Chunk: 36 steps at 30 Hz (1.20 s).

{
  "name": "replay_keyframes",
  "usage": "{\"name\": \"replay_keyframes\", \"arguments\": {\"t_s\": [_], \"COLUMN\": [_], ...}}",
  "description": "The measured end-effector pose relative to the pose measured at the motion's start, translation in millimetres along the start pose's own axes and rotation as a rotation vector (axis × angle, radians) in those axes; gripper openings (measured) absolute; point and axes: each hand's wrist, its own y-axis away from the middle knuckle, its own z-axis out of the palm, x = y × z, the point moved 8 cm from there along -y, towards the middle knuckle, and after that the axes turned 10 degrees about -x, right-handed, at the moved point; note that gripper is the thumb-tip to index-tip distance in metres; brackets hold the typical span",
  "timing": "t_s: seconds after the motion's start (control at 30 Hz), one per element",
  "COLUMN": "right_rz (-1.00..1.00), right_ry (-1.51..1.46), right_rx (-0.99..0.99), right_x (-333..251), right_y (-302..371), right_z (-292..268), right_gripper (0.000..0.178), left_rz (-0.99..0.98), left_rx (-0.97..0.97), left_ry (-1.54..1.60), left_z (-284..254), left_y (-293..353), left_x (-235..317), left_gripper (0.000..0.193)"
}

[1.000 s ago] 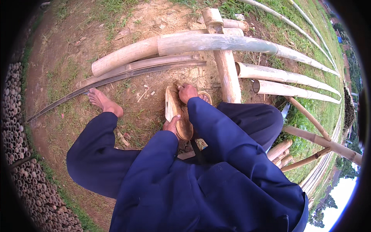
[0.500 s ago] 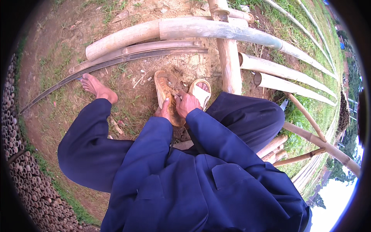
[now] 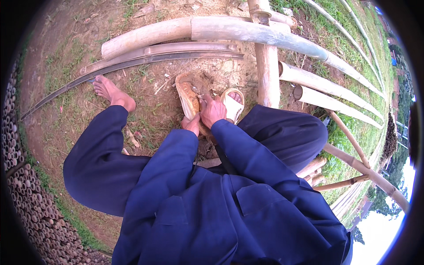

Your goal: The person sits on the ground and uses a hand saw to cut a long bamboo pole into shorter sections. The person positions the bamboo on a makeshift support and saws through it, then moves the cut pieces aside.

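Note:
A tan sandal (image 3: 187, 94), its sole coated in brown mud, is tilted up between my hands. My left hand (image 3: 191, 125) grips its near end along the left side. Closed and pressed close over the sandal's right side is my right hand (image 3: 213, 111); its fingers hide whatever they may hold. Just right of it, a matching cream slide sandal (image 3: 232, 107) is on my right foot, toes showing. My left foot (image 3: 114, 93) is bare on the ground at the left.
A long thick bamboo pole (image 3: 229, 30) crosses ahead, above split bamboo strips (image 3: 163, 56). An upright bamboo post (image 3: 267, 75) stands beyond my right knee. Cut poles (image 3: 329, 100) lie at right, near a bamboo frame (image 3: 382, 177). Stacked bamboo (image 3: 37, 207) fills the lower left.
My left hand has shifted slightly, its thumb now lower on the sandal beside my right hand. The sandal has tilted a little, and the view has moved slightly.

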Motion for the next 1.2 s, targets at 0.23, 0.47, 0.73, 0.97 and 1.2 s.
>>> {"name": "replay_keyframes", "arguments": {"t_s": [0.23,0.47,0.73,0.97,1.2], "right_rz": [-0.109,0.093,-0.07,-0.229,-0.182], "right_ry": [0.058,-0.143,-0.018,0.177,0.101], "right_rx": [0.026,0.001,-0.026,-0.038,-0.053], "right_x": [-8,13,-11,-39,-40], "right_y": [-13,-71,-40,-47,-62], "right_z": [-1,-12,-1,22,22], "right_gripper": [0.026,0.031,0.028,0.027,0.029], "left_rz": [0.005,-0.06,-0.147,-0.112,-0.13], "left_rx": [-0.054,-0.069,0.004,0.061,0.061], "left_ry": [0.012,-0.108,-0.061,-0.291,-0.229], "left_z": [-3,11,-5,-39,1], "left_y": [-3,29,10,-4,31], "left_x": [-1,13,-12,-45,28], "left_gripper": [0.049,0.051,0.047,0.055,0.051]}}
